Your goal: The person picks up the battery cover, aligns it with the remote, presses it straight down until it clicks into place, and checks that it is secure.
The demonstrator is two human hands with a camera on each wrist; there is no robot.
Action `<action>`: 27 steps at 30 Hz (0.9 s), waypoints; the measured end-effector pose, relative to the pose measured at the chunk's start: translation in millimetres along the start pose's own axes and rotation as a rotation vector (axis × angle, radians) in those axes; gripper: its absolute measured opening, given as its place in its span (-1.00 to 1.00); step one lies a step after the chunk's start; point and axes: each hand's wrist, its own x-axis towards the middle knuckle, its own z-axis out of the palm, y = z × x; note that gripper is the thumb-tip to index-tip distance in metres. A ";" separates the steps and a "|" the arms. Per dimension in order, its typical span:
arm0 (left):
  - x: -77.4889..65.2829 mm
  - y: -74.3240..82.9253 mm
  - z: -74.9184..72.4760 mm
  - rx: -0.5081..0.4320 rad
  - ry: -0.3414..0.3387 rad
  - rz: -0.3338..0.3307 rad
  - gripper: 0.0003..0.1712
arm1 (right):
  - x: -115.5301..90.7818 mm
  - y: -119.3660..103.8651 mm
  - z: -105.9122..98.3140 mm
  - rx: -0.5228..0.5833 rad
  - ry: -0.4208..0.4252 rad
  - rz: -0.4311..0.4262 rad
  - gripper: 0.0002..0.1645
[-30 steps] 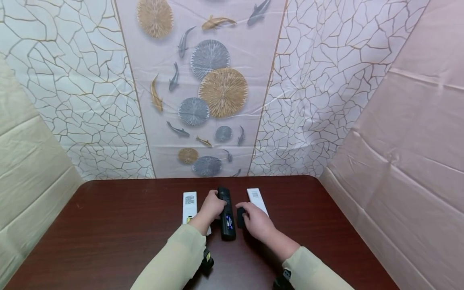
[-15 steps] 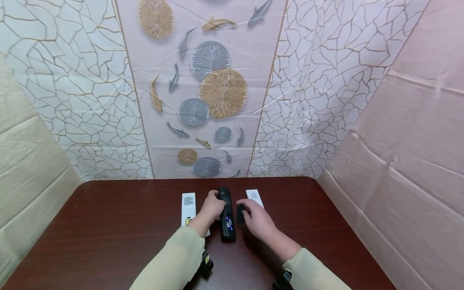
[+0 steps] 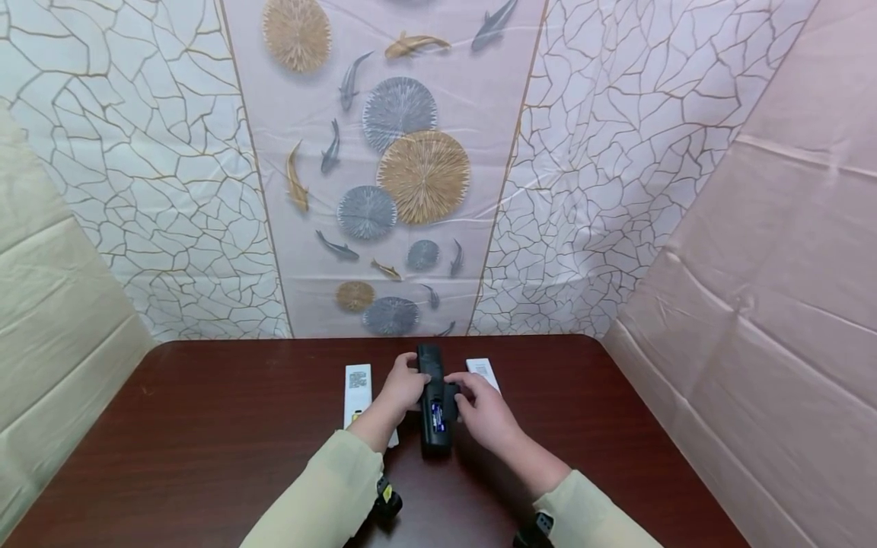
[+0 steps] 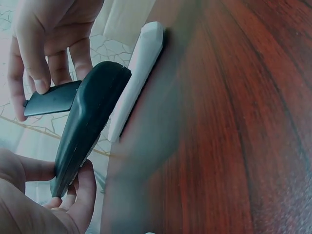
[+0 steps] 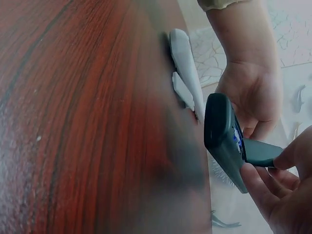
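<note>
A black remote control (image 3: pixel 430 365) is held above the table, its back facing up and blue batteries (image 3: pixel 438 417) showing in the uncovered compartment. My left hand (image 3: pixel 400 387) grips the remote by its far part, thumb on the back and fingers underneath. In my right hand (image 3: pixel 483 411) a black battery cover (image 3: pixel 450 402) is pinched between thumb and fingers, right at the remote's right edge. The left wrist view shows the cover (image 4: pixel 53 99) standing out at an angle from the remote's side (image 4: pixel 90 117). Blue battery wrapping (image 5: pixel 237 139) peeks out in the right wrist view.
To the left on the dark red-brown table (image 3: pixel 226 426) lies a white remote (image 3: pixel 358 387) with a label; its loose white cover (image 5: pixel 183 90) lies beside it. Another white remote (image 3: pixel 483 371) sits behind my right hand. A patterned cloth backdrop (image 3: pixel 384 152) rises behind the table.
The black remote has shifted slightly right and up in my left hand. The cover in my right hand, earlier apart from the remote, is now right at its edge.
</note>
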 end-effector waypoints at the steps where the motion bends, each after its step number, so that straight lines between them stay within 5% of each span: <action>1: -0.6 0.5 0.0 -0.001 -0.003 0.003 -0.32 | 0.0 -0.3 0.2 0.005 0.002 0.001 -0.63; 18: -3.3 2.6 -3.2 -0.014 -0.009 0.016 -0.31 | -1.2 -6.4 4.9 0.097 -0.079 0.021 -0.60; 27: -2.9 2.8 -3.1 -0.014 -0.015 0.013 -0.32 | 0.2 -5.6 6.6 0.036 -0.126 0.002 -0.62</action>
